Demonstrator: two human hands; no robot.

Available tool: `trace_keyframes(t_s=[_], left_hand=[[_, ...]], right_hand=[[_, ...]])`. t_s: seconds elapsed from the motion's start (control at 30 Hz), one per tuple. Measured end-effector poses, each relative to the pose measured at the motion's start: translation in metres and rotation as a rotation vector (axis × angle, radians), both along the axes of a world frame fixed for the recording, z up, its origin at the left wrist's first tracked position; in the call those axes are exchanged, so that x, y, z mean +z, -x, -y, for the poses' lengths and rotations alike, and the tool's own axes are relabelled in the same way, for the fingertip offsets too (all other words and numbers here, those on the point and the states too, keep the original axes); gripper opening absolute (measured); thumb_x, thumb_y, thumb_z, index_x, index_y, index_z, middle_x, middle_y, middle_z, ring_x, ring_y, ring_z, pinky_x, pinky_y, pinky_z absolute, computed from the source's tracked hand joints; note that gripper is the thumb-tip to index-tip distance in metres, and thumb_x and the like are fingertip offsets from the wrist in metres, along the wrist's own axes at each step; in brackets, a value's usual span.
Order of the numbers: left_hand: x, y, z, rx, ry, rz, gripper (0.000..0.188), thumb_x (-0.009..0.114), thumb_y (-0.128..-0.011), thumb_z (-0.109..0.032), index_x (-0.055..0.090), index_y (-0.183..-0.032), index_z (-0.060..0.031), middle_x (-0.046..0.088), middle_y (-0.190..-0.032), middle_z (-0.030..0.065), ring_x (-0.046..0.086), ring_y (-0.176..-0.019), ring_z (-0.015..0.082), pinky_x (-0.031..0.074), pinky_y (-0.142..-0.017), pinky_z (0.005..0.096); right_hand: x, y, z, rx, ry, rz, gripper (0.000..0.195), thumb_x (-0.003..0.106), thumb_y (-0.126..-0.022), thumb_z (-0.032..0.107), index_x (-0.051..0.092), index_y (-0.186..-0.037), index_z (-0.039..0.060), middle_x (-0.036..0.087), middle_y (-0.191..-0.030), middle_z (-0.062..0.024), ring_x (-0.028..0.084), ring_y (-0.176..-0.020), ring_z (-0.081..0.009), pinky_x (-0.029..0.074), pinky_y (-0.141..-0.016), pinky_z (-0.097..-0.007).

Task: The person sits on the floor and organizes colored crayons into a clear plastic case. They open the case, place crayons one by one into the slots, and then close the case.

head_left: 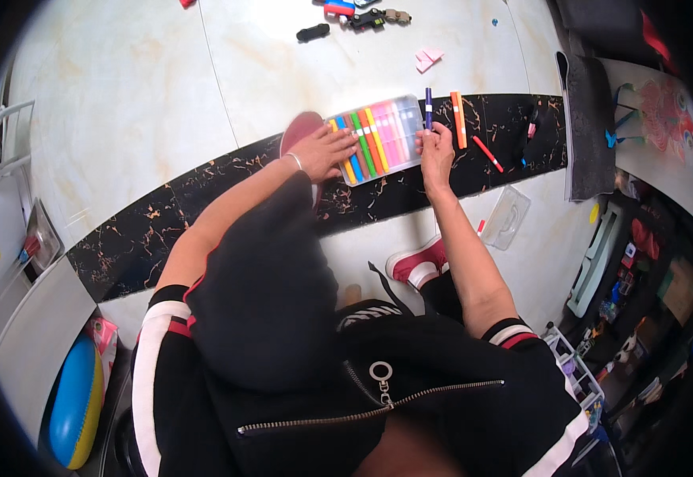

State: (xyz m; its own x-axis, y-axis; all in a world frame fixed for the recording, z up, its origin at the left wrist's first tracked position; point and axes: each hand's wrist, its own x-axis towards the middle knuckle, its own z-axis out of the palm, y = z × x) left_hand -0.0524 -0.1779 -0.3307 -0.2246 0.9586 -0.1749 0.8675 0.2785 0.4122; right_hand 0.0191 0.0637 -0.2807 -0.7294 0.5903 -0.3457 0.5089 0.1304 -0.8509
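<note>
A clear plastic marker case (407, 114) lies on the black marbled floor band. Inside it, in a row, are markers in yellow, blue, brown, green (365, 144), orange and pink; its right end shows bare plastic. My left hand (324, 152) lies flat over the case's left end, fingers resting on the yellow and blue markers. Just beyond the case's right edge, my right hand (439, 154) holds a dark blue marker (428, 106) upright between thumb and fingers. To its right are orange markers (458, 120) side by side and a slanting red marker (488, 154).
A clear plastic lid (506, 217) lies beside my right forearm. Toy vehicles (367, 21) and a folded pink paper (428, 59) are farther off. My red shoe (413, 262) is below. Shelves with toys (620, 268) line the right; an inflatable (75, 399) sits lower left.
</note>
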Motion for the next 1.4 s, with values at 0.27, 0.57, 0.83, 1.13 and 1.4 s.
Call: trace_keyframes(t_s=[0.27, 0.57, 0.83, 1.13, 1.4], left_hand=[[0.005, 0.001, 0.001, -0.022, 0.029, -0.021, 0.062, 0.056, -0.079, -0.034, 0.035, -0.131, -0.0091, 0.026, -0.142, 0.0062, 0.018, -0.133, 0.021, 0.018, -0.106, 0.0426], [0.007, 0.002, -0.001, -0.016, 0.001, -0.031, 0.06, 0.058, -0.077, -0.031, 0.039, -0.129, -0.0077, 0.028, -0.14, 0.0065, 0.019, -0.132, 0.0208, 0.019, -0.105, 0.0417], [0.008, 0.001, 0.0, -0.011, -0.018, -0.039, 0.06, 0.059, -0.077, -0.031, 0.039, -0.129, -0.0079, 0.028, -0.14, 0.0062, 0.02, -0.132, 0.0197, 0.019, -0.105, 0.0406], [0.005, 0.0, 0.0, 0.018, -0.023, -0.002, 0.064, 0.063, -0.074, -0.028, 0.037, -0.129, -0.0114, 0.026, -0.141, 0.0038, 0.021, -0.132, 0.0208, 0.018, -0.107, 0.0414], [0.003, 0.001, 0.0, 0.005, -0.055, -0.034, 0.058, 0.06, -0.076, -0.03, 0.041, -0.127, -0.0084, 0.031, -0.139, 0.0063, 0.023, -0.131, 0.0213, 0.021, -0.104, 0.0417]], right_hand=[[-0.028, -0.021, 0.003, 0.164, -0.301, 0.059, 0.016, 0.053, -0.08, 0.011, 0.056, -0.092, 0.0013, 0.054, -0.086, -0.0134, 0.055, -0.078, -0.0249, 0.044, -0.073, -0.0335], [-0.039, -0.024, 0.031, 0.285, -0.427, 0.123, 0.02, 0.054, -0.079, 0.014, 0.057, -0.094, 0.0023, 0.055, -0.089, -0.0143, 0.054, -0.083, -0.0281, 0.043, -0.076, -0.0355], [-0.042, -0.019, 0.04, 0.301, -0.453, 0.193, 0.018, 0.055, -0.079, 0.016, 0.057, -0.093, 0.0047, 0.056, -0.088, -0.0146, 0.053, -0.087, -0.0317, 0.042, -0.077, -0.04], [-0.039, -0.016, 0.042, 0.306, -0.425, 0.179, 0.02, 0.057, -0.078, 0.017, 0.059, -0.096, 0.0094, 0.055, -0.085, -0.0121, 0.053, -0.084, -0.0304, 0.043, -0.075, -0.039], [-0.041, -0.016, 0.045, 0.312, -0.498, 0.109, 0.026, 0.058, -0.078, 0.014, 0.061, -0.104, 0.0154, 0.053, -0.088, -0.009, 0.053, -0.084, -0.0263, 0.044, -0.075, -0.0361]])
